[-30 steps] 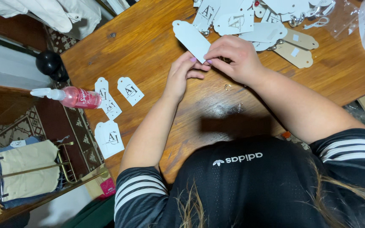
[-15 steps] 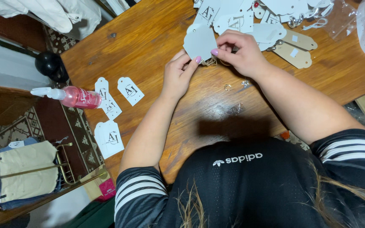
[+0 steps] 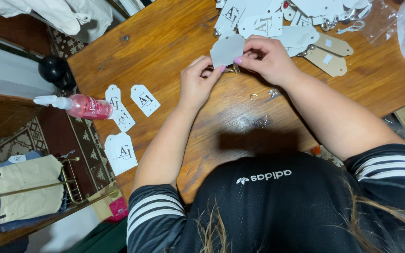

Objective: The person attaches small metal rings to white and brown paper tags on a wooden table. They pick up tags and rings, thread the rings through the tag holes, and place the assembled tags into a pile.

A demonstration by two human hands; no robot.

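Note:
A blank white paper tag (image 3: 226,49) is pinched between both hands above the wooden table (image 3: 165,42). My left hand (image 3: 198,82) grips its lower edge with thumb and fingertips. My right hand (image 3: 268,58) pinches the tag's right side. A small metal piece (image 3: 233,70) shows between the fingertips, too small to make out. On the wood just below my right hand lie a small metal ring (image 3: 253,97) and a shiny metal bit (image 3: 273,92).
A heap of printed white tags (image 3: 268,21) and beige tags (image 3: 329,58) lies behind the hands. At the table's left edge lie a pink spray bottle (image 3: 87,107) and loose tags (image 3: 145,99) (image 3: 120,152). A garment rack (image 3: 29,187) stands lower left.
The white tag has swung from pointing up-left to sitting directly above my fingertips. Both hands shifted slightly, still holding it.

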